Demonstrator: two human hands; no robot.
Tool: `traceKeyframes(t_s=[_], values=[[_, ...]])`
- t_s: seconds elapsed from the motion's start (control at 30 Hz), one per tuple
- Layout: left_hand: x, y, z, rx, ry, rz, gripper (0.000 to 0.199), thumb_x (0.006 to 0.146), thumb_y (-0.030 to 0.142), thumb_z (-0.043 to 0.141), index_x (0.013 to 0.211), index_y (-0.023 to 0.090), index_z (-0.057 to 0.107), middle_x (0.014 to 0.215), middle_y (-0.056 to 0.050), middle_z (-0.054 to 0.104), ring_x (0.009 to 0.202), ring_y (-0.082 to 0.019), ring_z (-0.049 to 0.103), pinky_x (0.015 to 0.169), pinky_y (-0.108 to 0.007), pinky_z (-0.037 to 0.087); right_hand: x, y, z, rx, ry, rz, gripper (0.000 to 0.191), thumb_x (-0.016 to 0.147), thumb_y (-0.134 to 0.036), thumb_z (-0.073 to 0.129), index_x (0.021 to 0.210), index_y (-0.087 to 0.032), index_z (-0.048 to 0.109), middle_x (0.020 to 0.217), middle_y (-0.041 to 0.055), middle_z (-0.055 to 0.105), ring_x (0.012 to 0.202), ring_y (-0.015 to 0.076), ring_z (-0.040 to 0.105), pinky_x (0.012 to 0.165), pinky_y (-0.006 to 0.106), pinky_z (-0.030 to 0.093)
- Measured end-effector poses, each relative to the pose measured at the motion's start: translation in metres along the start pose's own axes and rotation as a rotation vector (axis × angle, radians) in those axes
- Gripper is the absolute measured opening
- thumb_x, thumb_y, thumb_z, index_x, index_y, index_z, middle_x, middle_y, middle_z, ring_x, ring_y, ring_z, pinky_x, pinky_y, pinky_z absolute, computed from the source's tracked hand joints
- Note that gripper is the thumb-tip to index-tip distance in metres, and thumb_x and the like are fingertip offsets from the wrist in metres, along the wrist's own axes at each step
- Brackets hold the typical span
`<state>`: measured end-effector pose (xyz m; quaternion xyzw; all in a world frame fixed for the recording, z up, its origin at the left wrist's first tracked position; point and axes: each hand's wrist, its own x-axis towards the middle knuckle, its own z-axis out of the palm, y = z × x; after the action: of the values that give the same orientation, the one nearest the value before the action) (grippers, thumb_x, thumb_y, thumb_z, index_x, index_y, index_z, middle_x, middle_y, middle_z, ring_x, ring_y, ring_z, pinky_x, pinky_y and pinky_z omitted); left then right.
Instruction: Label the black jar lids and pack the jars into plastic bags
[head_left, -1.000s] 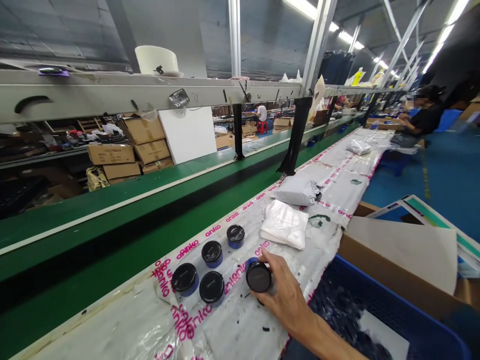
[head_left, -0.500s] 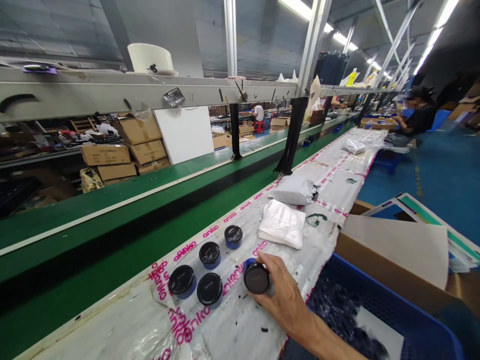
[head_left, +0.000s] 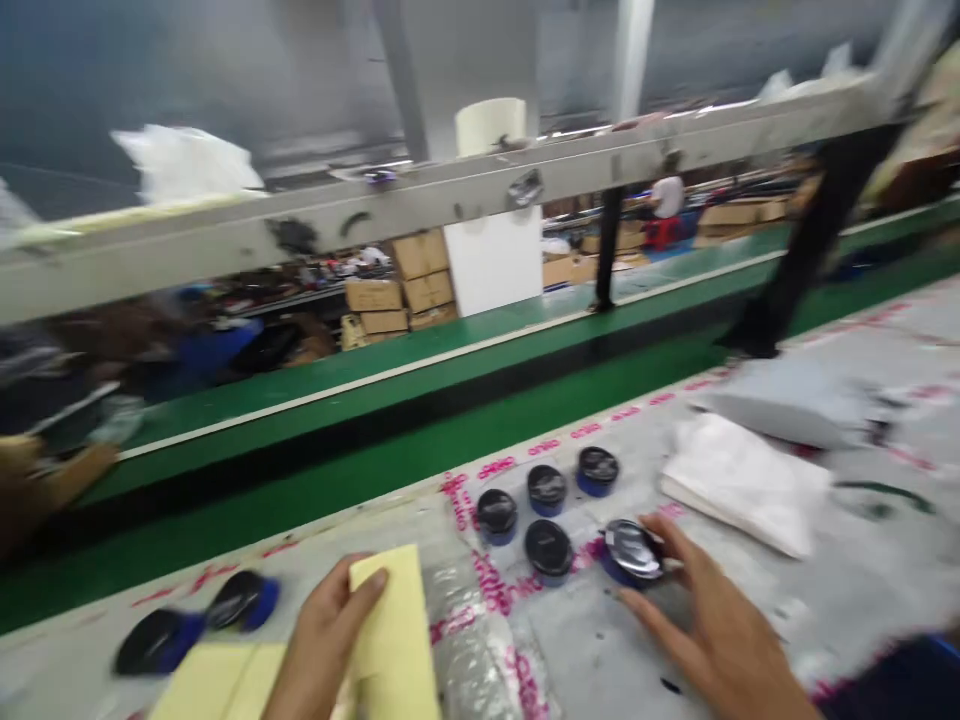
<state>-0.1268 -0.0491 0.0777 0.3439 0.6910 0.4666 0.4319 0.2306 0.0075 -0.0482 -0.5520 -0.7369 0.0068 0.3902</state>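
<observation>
head view: blur and a cropped lower edge

right hand (head_left: 701,615), right of lower center, parts thumb and forefinger around a black-lidded container (head_left: 634,548); blur hides whether they grip. left hand (head_left: 330,620) pinches yellow paper (head_left: 397,635), cut off at bottom. open tabletop (head_left: 592,655) shows bottom center; its far edge slants upward rightward.

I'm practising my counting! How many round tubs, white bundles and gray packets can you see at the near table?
Round tubs: 7
White bundle: 1
Gray packet: 1
Total: 9
</observation>
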Motion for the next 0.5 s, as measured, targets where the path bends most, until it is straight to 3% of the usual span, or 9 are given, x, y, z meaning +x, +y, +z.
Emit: traceKeyframes(t_s=[0.2,0.37,0.5], values=[[0.008,0.001,-0.021,0.049,0.025,0.041,0.040,0.077,0.056,0.070,0.088,0.021,0.054,0.065,0.003,0.063,0.056,-0.015,0.059,0.052,-0.022,0.042,-0.010,0.026,0.024,-0.025,-0.132,0.110,0.079,0.086,-0.069,0.050,0.147,-0.019,0.042,0.126,0.0215,0.067,0.104,0.0419,0.069,0.083,0.057,0.059],[0.020,-0.005,-0.033,0.169,-0.027,0.062,0.053,0.070,0.061,0.074,0.099,0.020,0.059,0.067,0.001,0.065,0.059,-0.019,0.060,0.049,-0.023,0.037,-0.001,0.007,0.017,-0.004,-0.032,0.006,0.064,0.092,-0.055,0.055,0.144,-0.021,0.043,0.123,0.0173,0.068,0.107,0.0354,0.070,0.085,0.051,0.061],[0.052,-0.023,-0.042,0.788,0.138,0.305,0.052,0.077,0.062,0.063,0.115,0.025,0.064,0.069,0.000,0.067,0.068,-0.027,0.066,0.064,-0.032,0.048,0.014,-0.006,0.010,0.017,-0.025,-0.015,0.059,0.092,-0.039,0.061,0.145,-0.021,0.042,0.125,0.0147,0.067,0.110,0.0319,0.068,0.089,0.049,0.060]])
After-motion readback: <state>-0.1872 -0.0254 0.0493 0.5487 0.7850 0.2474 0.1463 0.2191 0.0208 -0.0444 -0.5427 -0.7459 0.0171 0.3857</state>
